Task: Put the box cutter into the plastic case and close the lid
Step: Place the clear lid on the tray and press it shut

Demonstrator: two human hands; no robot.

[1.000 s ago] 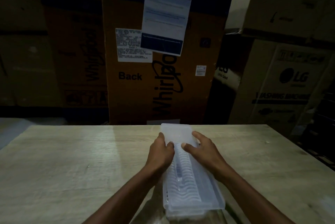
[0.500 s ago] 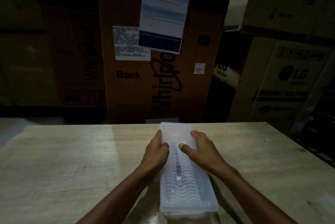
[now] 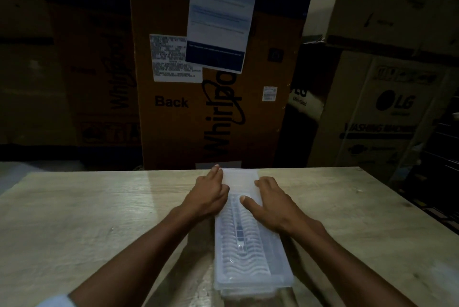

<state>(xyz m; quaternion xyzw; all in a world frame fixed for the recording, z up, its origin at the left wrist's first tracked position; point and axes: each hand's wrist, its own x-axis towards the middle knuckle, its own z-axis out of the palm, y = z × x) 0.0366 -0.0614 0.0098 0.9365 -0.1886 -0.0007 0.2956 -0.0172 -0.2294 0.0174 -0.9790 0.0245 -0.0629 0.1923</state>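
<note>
Two hands: both laid flat on the far half of the case, none clamped.
Left hand point(image 3: 207, 197): fingers spread along the left edge.
Right hand point(image 3: 270, 203): fingers apart, thumb pressed on the ribbed lid.
Translucent plastic case point(image 3: 250, 252): lying lengthwise on the pale wooden table point(image 3: 87, 219), lid down.
Box cutter point(image 3: 239, 233): faintly seen inside as a dark strip.
Progress: insertion judged done; only pressing the lid fully shut seems left.
</note>
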